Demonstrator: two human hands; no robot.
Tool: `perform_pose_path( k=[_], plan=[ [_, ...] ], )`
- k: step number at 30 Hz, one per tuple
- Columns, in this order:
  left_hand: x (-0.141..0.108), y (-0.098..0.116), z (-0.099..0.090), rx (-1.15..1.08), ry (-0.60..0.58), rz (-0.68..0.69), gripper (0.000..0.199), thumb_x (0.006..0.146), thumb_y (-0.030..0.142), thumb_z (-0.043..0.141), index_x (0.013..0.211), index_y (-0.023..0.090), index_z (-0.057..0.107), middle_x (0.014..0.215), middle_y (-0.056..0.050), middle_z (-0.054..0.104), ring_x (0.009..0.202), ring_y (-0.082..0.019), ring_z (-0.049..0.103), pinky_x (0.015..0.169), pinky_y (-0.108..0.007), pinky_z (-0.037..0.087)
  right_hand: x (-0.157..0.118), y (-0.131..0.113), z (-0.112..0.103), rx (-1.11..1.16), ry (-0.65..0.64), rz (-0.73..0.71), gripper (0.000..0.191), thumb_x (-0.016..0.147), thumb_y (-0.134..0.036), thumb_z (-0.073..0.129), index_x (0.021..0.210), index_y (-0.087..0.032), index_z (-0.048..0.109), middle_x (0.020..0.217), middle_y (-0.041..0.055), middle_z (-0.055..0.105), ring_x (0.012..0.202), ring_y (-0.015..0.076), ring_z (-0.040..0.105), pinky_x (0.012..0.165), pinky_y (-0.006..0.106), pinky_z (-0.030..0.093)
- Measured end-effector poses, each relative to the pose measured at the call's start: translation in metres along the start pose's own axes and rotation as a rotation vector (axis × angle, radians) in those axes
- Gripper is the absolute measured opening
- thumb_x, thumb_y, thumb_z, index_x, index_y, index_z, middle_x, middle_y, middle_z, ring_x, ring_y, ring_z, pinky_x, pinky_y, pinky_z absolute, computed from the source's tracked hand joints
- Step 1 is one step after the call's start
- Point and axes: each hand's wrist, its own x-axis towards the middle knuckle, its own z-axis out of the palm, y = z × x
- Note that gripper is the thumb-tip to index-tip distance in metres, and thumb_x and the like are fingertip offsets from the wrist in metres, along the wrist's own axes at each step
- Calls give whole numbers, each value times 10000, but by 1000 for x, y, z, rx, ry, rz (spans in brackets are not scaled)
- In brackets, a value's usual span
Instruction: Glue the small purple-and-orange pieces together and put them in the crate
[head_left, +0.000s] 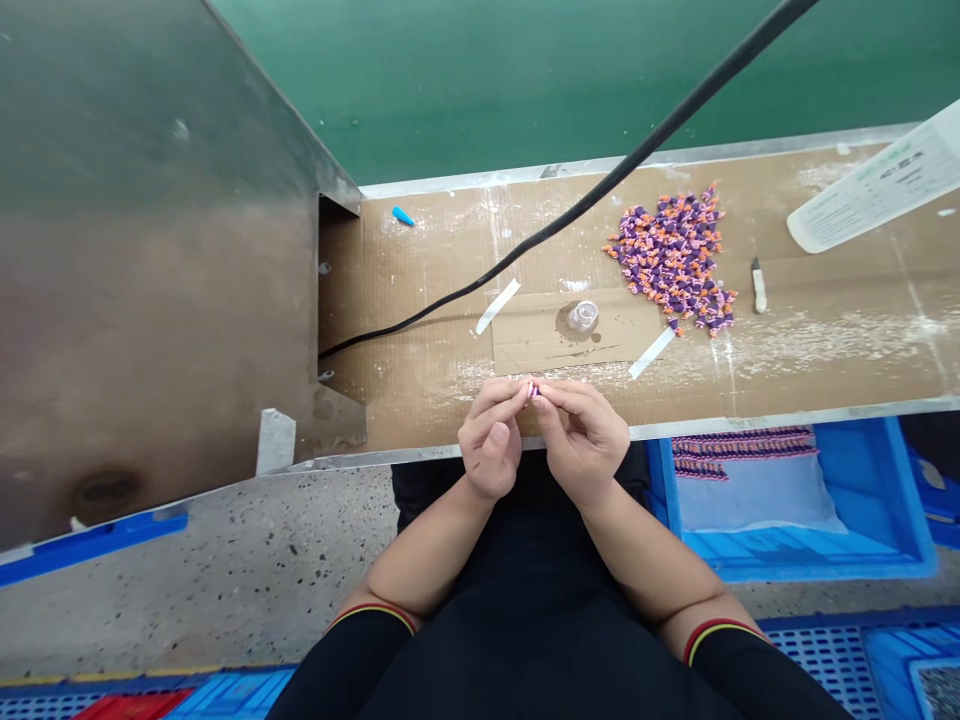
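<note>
My left hand (pixel 493 435) and my right hand (pixel 586 430) meet over the front edge of the cardboard-covered bench. Their fingertips pinch one tiny purple and pink figure (pixel 533 391) between them; most of it is hidden by the fingers. Just beyond the hands, a small clear cup (pixel 583 316) sits on a flat cardboard piece (pixel 525 340), with a damp patch around it. To the right behind it lies a heap of small purple, pink and orange figures (pixel 671 255).
A black cable (pixel 540 235) crosses above the bench. At left stands a metal housing (pixel 165 260). A craft knife (pixel 759 287), a white bottle (pixel 877 185) and a blue cap (pixel 403 216) lie on the bench. Below right, a blue crate (pixel 877 500) holds rows of figures.
</note>
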Motion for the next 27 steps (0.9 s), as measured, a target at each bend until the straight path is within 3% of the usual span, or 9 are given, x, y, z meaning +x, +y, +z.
perform_pose_path(
  k=[8,12,16,21,24,27],
  plan=[
    [1,2,1,27,24,1,421,1117,431,488,1328,274,817,1181,-112,789,1110,-240,737,1017,-411,590,-2,0,1,-29,-2,3,118,1009,-189,756,1062,-285,802,1017,34,858,892,211,842,798,387,740],
    [-1,1,4,7,13,-20,441,1119,448,470,1341,274,810,1235,-123,774,1107,-246,723,930,-396,607,2,4,-6,-10,-48,-13,134,1007,-181,758,1087,-280,799,1040,46,857,921,207,839,821,370,727],
    [-2,-1,6,-72,51,-81,508,1123,512,457,1434,239,753,1437,-158,691,1011,-203,677,779,-320,595,26,21,-41,-131,-302,-88,117,1034,-199,724,1089,-276,793,1000,33,857,910,192,831,831,333,704],
    [3,-5,7,-149,105,-140,482,1118,511,500,1393,225,774,1387,-165,672,1004,-192,660,755,-282,593,64,49,-88,-369,-700,-221,184,1066,-165,602,1087,-248,765,1048,59,823,922,187,787,823,324,667],
    [4,-4,10,-139,92,-96,486,1119,516,489,1370,217,778,1341,-169,674,999,-194,664,753,-287,594,77,58,-95,-479,-868,-348,236,1048,-130,533,967,-223,734,993,83,777,876,204,736,765,335,638],
    [-1,2,5,-70,57,-64,479,1120,509,473,1356,221,774,1315,-168,673,979,-204,681,734,-309,608,80,59,-95,-522,-934,-375,278,1018,-87,499,946,-225,729,996,87,758,882,212,713,778,349,635]
  ],
)
